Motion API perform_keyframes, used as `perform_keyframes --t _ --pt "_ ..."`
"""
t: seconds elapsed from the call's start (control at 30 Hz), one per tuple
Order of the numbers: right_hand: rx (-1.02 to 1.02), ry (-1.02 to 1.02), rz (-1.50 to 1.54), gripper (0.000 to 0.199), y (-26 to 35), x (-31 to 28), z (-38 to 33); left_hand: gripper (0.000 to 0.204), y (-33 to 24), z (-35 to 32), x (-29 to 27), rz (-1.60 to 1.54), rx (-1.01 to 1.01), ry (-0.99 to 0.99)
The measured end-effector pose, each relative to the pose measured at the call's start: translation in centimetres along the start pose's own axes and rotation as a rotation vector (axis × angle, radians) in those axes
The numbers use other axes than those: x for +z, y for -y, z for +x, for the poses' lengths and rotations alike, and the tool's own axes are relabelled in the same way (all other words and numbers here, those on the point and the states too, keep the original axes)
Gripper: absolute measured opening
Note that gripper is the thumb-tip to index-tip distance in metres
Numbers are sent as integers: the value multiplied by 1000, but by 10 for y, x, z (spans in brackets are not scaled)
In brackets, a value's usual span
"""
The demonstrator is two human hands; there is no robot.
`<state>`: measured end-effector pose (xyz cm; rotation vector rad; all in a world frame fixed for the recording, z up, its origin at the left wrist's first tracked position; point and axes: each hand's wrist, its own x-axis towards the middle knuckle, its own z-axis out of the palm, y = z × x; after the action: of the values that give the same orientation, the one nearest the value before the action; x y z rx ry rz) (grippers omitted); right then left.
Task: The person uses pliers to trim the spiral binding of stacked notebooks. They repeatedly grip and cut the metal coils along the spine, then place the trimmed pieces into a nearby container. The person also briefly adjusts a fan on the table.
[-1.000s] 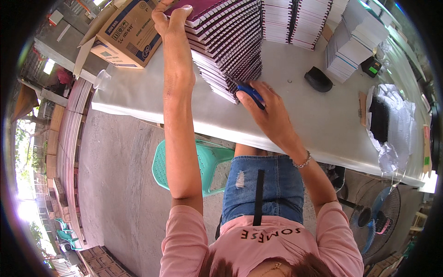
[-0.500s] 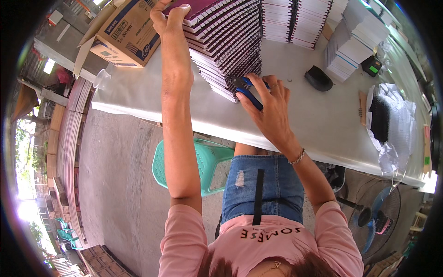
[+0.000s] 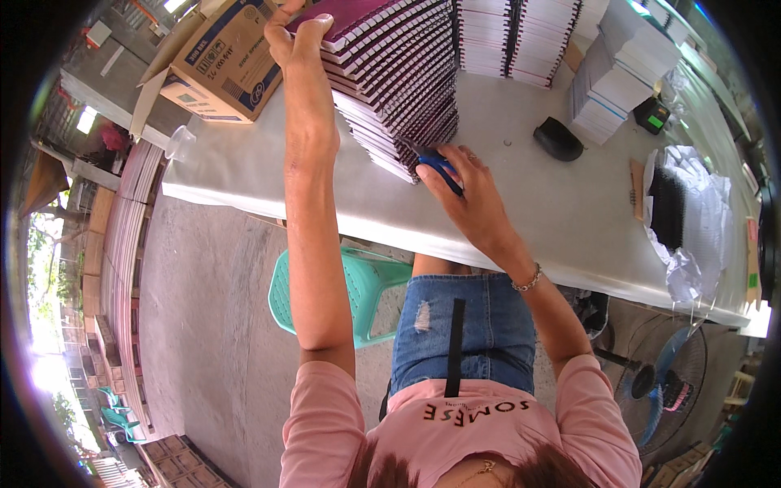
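Note:
A tall stack of spiral-bound notebooks (image 3: 399, 77) with maroon covers stands on the table, its black coil edges facing right. At the top left of the stack, my left hand (image 3: 301, 41) grips its edge, thumb over the upper cover; its other fingers are partly hidden. My right hand (image 3: 476, 195) is closed around blue-handled cutting pliers (image 3: 439, 167). The jaws of the pliers touch the coil ends near the lower corner of the stack. What lies between the jaws is too small to make out.
A cardboard box (image 3: 224, 61) stands left of the stack. More bound notebooks (image 3: 545, 41), loose paper piles (image 3: 606, 89), a black computer mouse-like object (image 3: 558, 138) and wrapped black coils (image 3: 671, 203) lie to the right. A green stool (image 3: 370, 285) sits below the table edge, a fan (image 3: 663, 390) at right.
The pliers' handles have been squeezed together in my right hand, which has stayed near the same corner. The left hand keeps its hold on the stack.

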<state>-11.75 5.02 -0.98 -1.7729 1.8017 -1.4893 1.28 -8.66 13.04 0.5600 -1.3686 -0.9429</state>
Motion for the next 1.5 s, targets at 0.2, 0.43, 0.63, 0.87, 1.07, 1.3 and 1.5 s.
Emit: perform_keyframes --t 0.2,0.43,0.63,0.87,1.07,1.3,1.5 --pt "-139 -116 -301 50 -1 0 -5 43 2 0 0 -4 -26 19" --pt "-202 -168 -401 43 4 4 -2 41 -20 -14 13 5 -41 -46" --pt "539 564 713 39 5 -17 13 40 -6 -19 8 36 80 9" --pt "167 140 266 40 -8 3 -2 41 20 10 -12 -19 58 22" --pt "99 9 122 44 -2 2 -6 42 -15 -15 11 -1 18 -9" --pt "26 17 -78 50 -12 6 -13 41 -17 -22 19 -10 95 -29" --pt "-185 -146 -312 52 -14 11 -15 44 -8 -10 11 4 82 -47"
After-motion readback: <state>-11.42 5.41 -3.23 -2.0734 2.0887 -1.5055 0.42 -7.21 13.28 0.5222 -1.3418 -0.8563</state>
